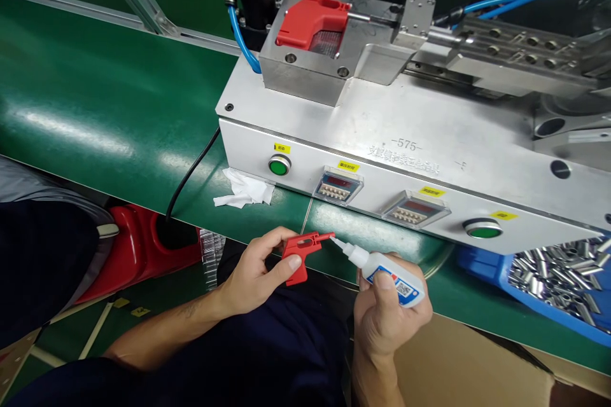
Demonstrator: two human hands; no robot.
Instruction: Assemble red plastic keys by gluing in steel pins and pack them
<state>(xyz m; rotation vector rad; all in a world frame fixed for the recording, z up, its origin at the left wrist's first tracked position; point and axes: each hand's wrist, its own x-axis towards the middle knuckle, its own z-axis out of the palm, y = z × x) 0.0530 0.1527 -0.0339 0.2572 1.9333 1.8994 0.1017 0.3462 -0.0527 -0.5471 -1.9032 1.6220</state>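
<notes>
My left hand (262,270) pinches a red plastic gun-shaped part (298,254) between thumb and fingers, its thin nozzle end pointing right. In my right hand (391,305) is a white glue bottle (398,280) with a blue and white label, tilted so its tapered tip faces left. That tip is at the end of the red part's nozzle; whether the two touch I cannot tell. Behind, a similar red part (305,20) lies in the metal fixture (296,79) of the machine, with a metal rod against its right end.
The machine's front panel (305,168) carries green buttons (279,165) and timers (338,186). A crumpled white tissue (245,187) lies on the green table (95,108). A blue bin (484,267) of metal tubes (558,273) stands right. At left are a red stool (138,248) and another person (38,254).
</notes>
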